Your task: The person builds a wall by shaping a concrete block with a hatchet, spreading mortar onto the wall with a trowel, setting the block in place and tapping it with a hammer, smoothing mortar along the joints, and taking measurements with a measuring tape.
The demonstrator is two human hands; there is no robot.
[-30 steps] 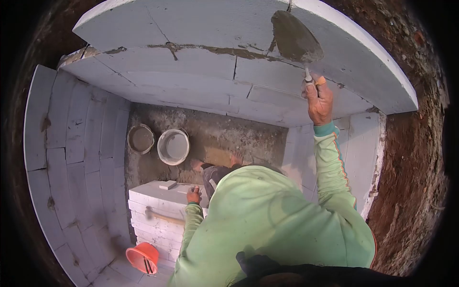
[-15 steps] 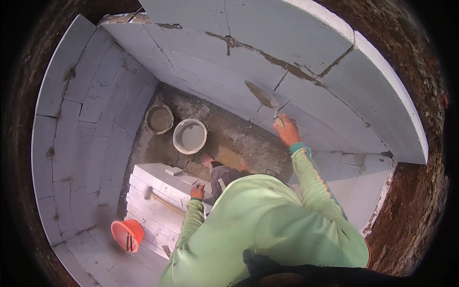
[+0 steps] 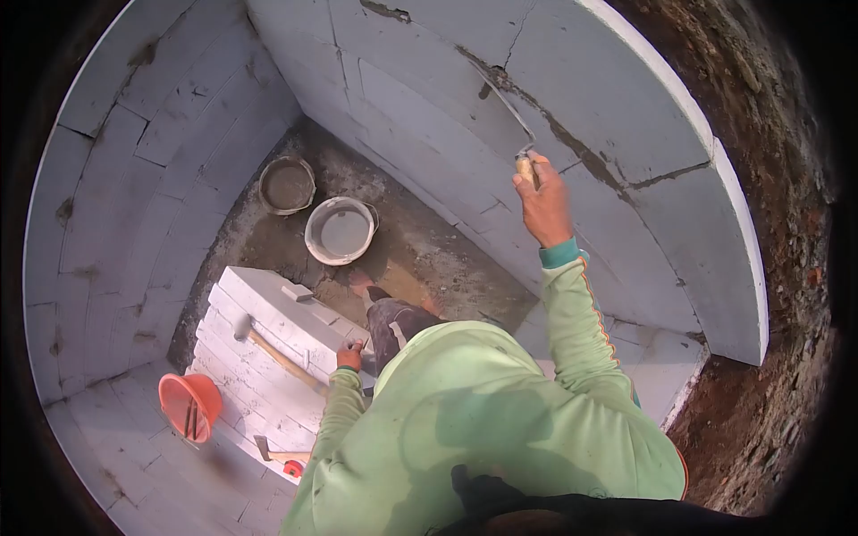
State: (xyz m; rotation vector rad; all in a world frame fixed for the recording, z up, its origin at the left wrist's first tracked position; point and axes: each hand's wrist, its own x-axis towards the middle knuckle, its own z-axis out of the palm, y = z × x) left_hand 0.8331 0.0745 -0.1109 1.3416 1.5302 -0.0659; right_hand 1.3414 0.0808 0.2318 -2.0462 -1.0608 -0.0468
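Note:
My right hand (image 3: 543, 204) is closed round the wooden handle of a trowel (image 3: 525, 168). The blade, seen nearly edge-on, points up and left against the pale block wall (image 3: 429, 116), with its tip at a mortar joint (image 3: 572, 143) that runs diagonally across it. Lower down, my left hand (image 3: 350, 355) is beside a stack of white blocks (image 3: 259, 299), its fingers curled. Whether anything is inside them I cannot make out. On the stack lies a mallet (image 3: 284, 359) with a wooden handle.
Two buckets stand on the wet floor: a pale one (image 3: 341, 230) with grey contents and a darker one (image 3: 287, 186). An orange bucket (image 3: 190, 393) holds stick-like tools. A hatchet (image 3: 268, 450) and a red tape measure (image 3: 293, 468) lie near my left sleeve. Bare earth (image 3: 786, 205) borders the wall.
My right hand has raised the trowel up the wall towards the upper joint, and the blade has turned from face-on to edge-on. The view has shifted; my left hand remains beside the blocks.

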